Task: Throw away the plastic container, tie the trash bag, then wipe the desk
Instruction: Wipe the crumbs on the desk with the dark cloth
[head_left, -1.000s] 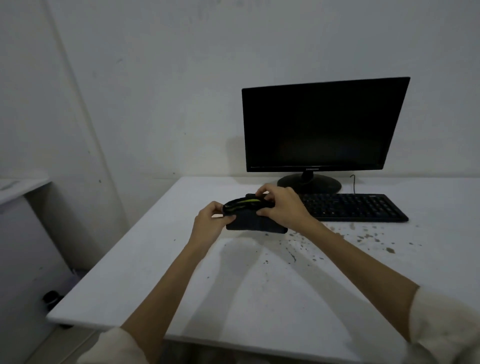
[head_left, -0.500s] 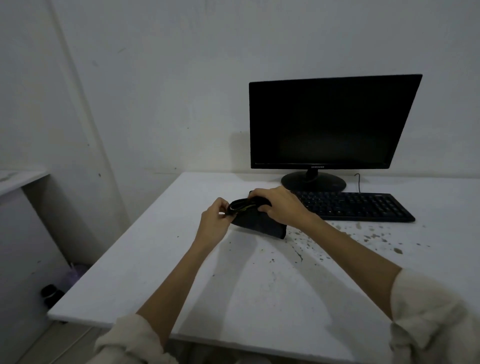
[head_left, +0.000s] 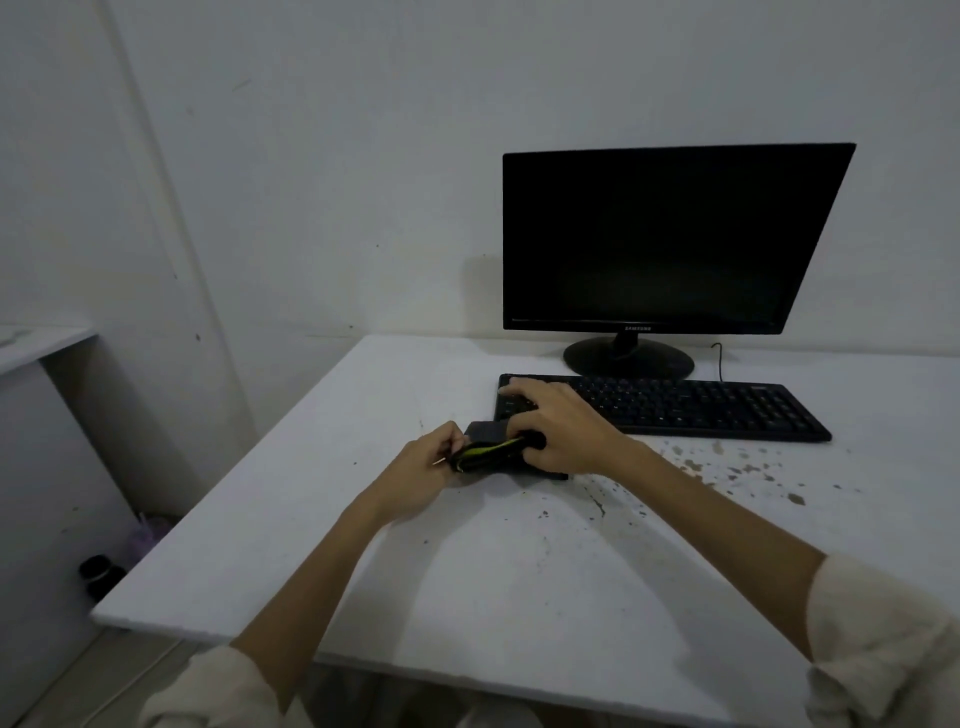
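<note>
A dark folded cloth (head_left: 491, 453) with a yellow-green edge lies on the white desk (head_left: 493, 587), just left of the keyboard. My left hand (head_left: 423, 470) pinches its left end. My right hand (head_left: 558, 428) presses down on its right part, fingers spread over it. Brown specks and stains (head_left: 727, 475) dirty the desk in front of the keyboard. No plastic container is in view.
A black keyboard (head_left: 691, 408) and a dark monitor (head_left: 660, 244) stand at the back of the desk. On the floor to the left lie a purple bag (head_left: 148, 535) and a black object (head_left: 98, 571). A second white surface (head_left: 41, 340) juts in at far left.
The cloth has been laid flatter on the desk between both hands. My right hand now spreads over it. The view has shifted slightly.
</note>
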